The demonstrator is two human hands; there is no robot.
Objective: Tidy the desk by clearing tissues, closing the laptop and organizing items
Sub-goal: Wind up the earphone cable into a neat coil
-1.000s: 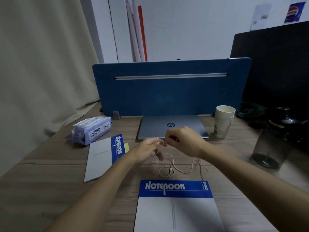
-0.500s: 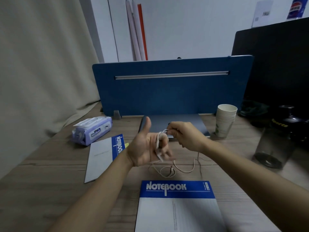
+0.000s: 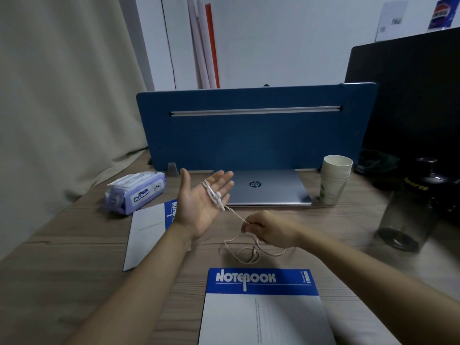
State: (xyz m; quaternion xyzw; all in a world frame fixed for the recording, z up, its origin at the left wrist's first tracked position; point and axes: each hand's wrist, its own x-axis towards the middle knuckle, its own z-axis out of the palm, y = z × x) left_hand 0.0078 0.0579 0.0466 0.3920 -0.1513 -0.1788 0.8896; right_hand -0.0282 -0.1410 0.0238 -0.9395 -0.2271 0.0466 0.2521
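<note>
My left hand (image 3: 200, 201) is raised palm up with fingers spread, and the earbud end of a white earphone cable (image 3: 245, 250) lies wound across its fingers. My right hand (image 3: 265, 229) pinches the same cable lower down, pulling it taut between the hands. The cable's other end lies in loose loops on the desk. A closed silver laptop (image 3: 268, 188) rests behind my hands. A purple wet-wipes pack (image 3: 135, 191) sits to the left. One blue-and-white notebook (image 3: 263, 305) lies near me, another (image 3: 149, 232) partly under my left forearm.
A blue desk divider (image 3: 249, 135) stands behind the laptop. A stack of paper cups (image 3: 334, 179) is right of the laptop. A dark transparent bottle (image 3: 410, 215) and a black monitor (image 3: 410, 95) occupy the right side. A curtain hangs at left.
My left hand has opened flat with the cable wrapped on its fingers. My right hand has moved down and toward me, drawing the cable out.
</note>
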